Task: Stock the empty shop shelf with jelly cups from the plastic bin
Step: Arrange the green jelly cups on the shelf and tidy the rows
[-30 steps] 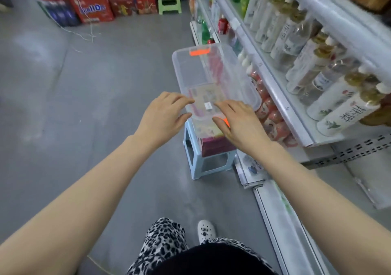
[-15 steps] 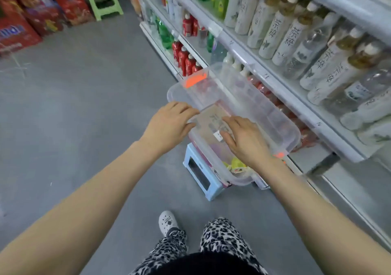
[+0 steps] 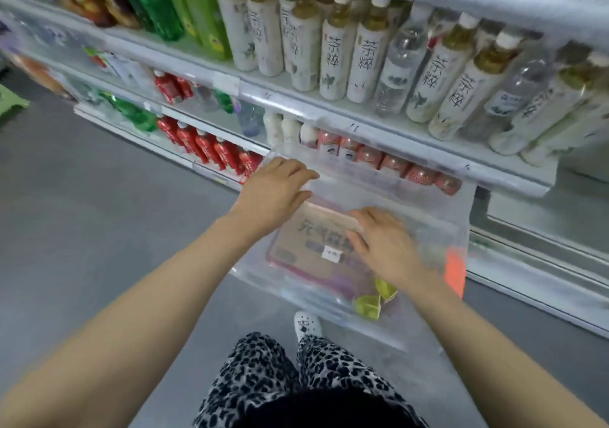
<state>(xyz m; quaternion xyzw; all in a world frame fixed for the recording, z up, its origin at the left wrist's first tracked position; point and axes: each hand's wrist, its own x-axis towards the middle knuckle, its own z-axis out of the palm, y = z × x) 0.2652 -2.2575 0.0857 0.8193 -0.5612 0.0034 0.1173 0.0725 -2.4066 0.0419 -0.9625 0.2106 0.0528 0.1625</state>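
Bin (image 3: 425,223) of clear plastic sits under both hands, long side now running along the shelving. A second ago I saw it end-on to the shelves on a small blue stool. The stool is out of view now, so I judge the bin is lifted or mid-swing, and the blur agrees.

Left hand (image 3: 273,193) grips the far left corner, fingers curled over the rim. Right hand (image 3: 385,246) lies flat on the top, fingers fairly straight, pressing rather than gripping.

Under the right hand's fingers, through the plastic, there is a printed carton (image 3: 313,239). On the wrist side of that hand are yellow-green packs (image 3: 372,302), maybe the jelly cups, but too smeared for me to say. Orange latch (image 3: 454,272) is just right of the right wrist.

Beyond the right hand, past the bin, is a row of pink cans (image 3: 392,164), with tea bottles (image 3: 336,51) further out and above. Well right of the right hand is a bare shelf (image 3: 534,226), which I take for the one to fill.

Nothing is out of the bin yet. The turn brings the stock nearer that shelf, so stocking proper has not begun.

Below both forearms: grey floor (image 3: 99,213), leopard-print trousers (image 3: 263,368), one white shoe (image 3: 306,323).
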